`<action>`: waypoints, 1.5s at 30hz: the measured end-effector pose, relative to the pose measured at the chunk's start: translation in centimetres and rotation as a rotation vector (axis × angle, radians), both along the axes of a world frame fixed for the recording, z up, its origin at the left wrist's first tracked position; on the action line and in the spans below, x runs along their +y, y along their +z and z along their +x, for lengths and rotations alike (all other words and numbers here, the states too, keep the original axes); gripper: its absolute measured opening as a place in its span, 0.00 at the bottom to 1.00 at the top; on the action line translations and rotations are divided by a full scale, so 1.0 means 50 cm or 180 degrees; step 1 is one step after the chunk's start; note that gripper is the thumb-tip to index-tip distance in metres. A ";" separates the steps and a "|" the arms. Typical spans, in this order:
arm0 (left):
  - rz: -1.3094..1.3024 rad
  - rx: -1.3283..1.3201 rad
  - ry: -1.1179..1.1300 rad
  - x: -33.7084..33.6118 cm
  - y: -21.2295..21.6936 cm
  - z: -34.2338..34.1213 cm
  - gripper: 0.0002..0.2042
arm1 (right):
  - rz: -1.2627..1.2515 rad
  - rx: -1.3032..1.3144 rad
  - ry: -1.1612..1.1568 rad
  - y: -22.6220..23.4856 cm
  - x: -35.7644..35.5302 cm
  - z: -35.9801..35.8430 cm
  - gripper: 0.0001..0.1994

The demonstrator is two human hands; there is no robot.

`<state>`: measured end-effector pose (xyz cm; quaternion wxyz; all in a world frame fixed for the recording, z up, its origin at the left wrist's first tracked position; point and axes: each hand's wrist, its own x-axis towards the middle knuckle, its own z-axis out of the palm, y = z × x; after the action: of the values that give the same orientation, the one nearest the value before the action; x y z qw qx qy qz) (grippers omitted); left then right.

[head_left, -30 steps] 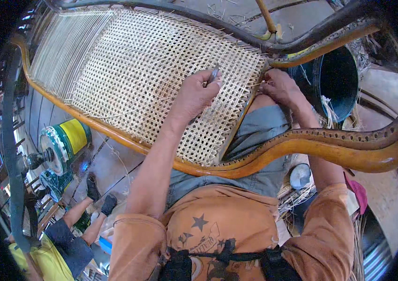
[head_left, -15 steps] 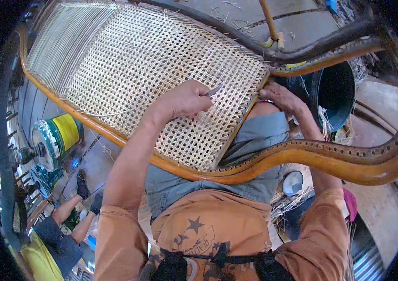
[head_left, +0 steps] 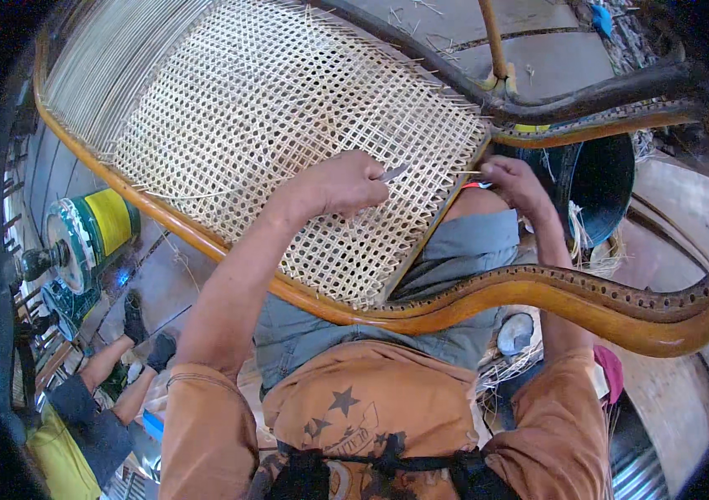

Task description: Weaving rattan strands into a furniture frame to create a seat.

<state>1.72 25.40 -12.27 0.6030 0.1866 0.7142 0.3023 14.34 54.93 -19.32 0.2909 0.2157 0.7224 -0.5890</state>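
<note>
A pale woven cane panel [head_left: 304, 117] fills a curved, varnished wooden frame [head_left: 162, 221] lying across my lap. My left hand [head_left: 346, 185] is closed over the weave near its right part. From between its thumb and fingers juts the small grey blade of a knife [head_left: 395, 172]; its handle is hidden in the fist. Beyond the panel's right edge, my right hand [head_left: 514, 182] is closed in a pinch. A thin cane strand [head_left: 472, 172] runs from the panel's edge rail to its fingertips.
The frame's empty loop, lined with holes [head_left: 621, 296], curves round at the right. Behind my right hand stands a dark bucket [head_left: 608, 179]. Cane scraps lie about the floor. At left are a green and yellow container [head_left: 100, 233] and another person's legs [head_left: 117, 379].
My right hand has moved from under the panel's edge to just right of it, with the strand now showing at its fingers. My left hand with the knife has shifted slightly right and down.
</note>
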 end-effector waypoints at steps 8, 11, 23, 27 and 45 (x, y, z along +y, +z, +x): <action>-0.0154 0.0223 0.0067 0.006 0.012 0.006 0.10 | 0.0668 0.0143 -0.0002 0.110 0.057 0.019 0.11; -0.0042 0.0068 0.0337 0.003 -0.002 0.016 0.10 | 0.0939 0.0294 0.0076 0.128 0.062 0.024 0.10; -0.0873 0.1415 -0.1516 -0.131 0.078 -0.046 0.15 | 0.1374 0.1006 0.1226 0.078 0.026 -0.044 0.12; -0.1074 0.1868 -0.1273 -0.289 0.097 -0.050 0.14 | 0.1094 0.1003 0.1533 0.078 -0.056 -0.066 0.12; -0.0165 0.2794 0.3207 -0.335 0.260 -0.015 0.11 | 0.1685 0.1377 0.0991 0.062 -0.063 -0.021 0.08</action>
<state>0.96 8.62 0.71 0.0459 -0.0786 0.9002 0.4258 13.27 51.77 -16.24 0.1517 0.0416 0.9186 -0.3626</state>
